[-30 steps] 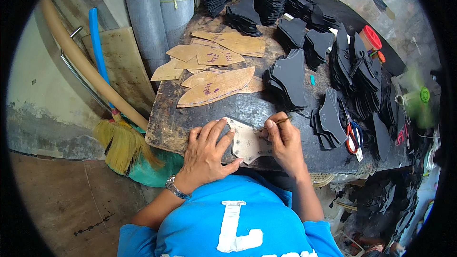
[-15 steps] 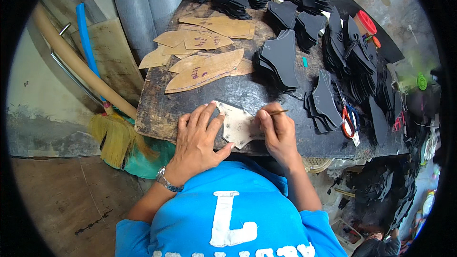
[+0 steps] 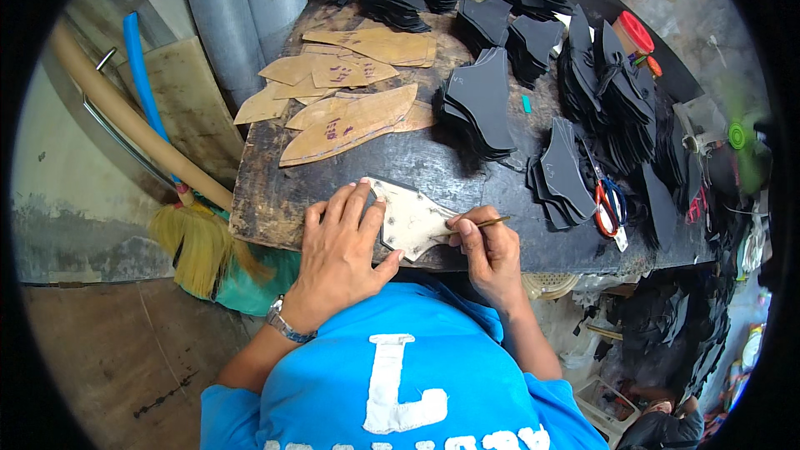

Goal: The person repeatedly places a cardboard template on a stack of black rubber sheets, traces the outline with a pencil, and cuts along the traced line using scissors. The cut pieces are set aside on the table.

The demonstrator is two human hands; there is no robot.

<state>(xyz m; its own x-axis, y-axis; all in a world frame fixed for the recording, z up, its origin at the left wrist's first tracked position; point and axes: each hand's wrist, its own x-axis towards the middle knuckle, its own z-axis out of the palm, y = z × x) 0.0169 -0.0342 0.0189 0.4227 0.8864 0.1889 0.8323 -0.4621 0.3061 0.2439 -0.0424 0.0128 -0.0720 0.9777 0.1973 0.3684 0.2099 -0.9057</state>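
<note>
A pale grey-white template (image 3: 414,218), speckled with small dark dots, is being pressed at the centre. A thin brown-gold pen (image 3: 473,225) is being held at 3 o'clock of it. Tan cardboard patterns (image 3: 350,121) with reddish scribbles and blue edge lines are being shown at 11 o'clock. Matte black cut pieces (image 3: 483,104) are being stacked at 1 o'clock. Scissors (image 3: 607,204) with one orange-red and one blue handle are being seen at 3 o'clock. A red lid (image 3: 637,31) is being shown at 2 o'clock. A bright blue shirt (image 3: 400,367) with white print is being worn at 6 o'clock. A yellow straw broom (image 3: 200,242) is being seen at 9 o'clock, under a blue pipe (image 3: 142,75). The table (image 3: 275,200) is being shown dark brown, worn.
</note>
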